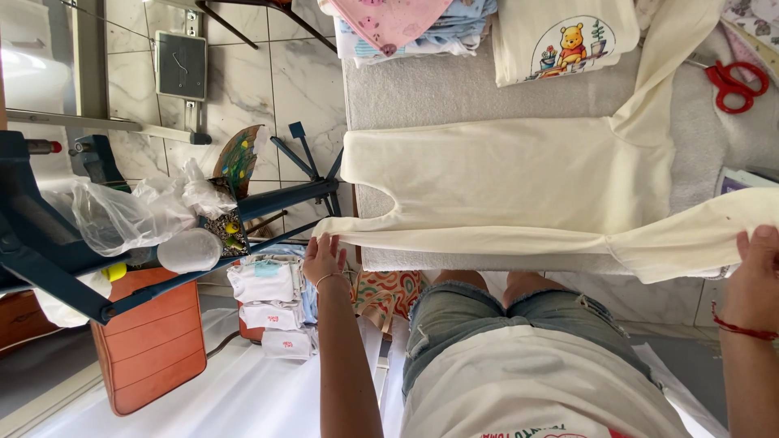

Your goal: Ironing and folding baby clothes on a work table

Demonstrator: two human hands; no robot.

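Note:
A cream long-sleeved shirt point(503, 182) lies spread flat on a table covered in grey cloth point(422, 93). My left hand point(323, 258), with a thin bracelet at the wrist, grips the shirt's near hem corner just past the table's left edge. My right hand point(756, 272), a red cord around its wrist, holds the end of the near sleeve point(690, 239) at the right. The near edge of the shirt is stretched between both hands. The other sleeve point(669, 57) runs away to the far right.
Red scissors point(737, 83) lie at the far right. A folded cream garment with a cartoon bear print point(564, 40) and a pile of pink and blue clothes point(406, 28) sit at the back. Left of me are a blue stand point(49, 251), plastic bags point(138, 207) and small folded white clothes point(272, 304).

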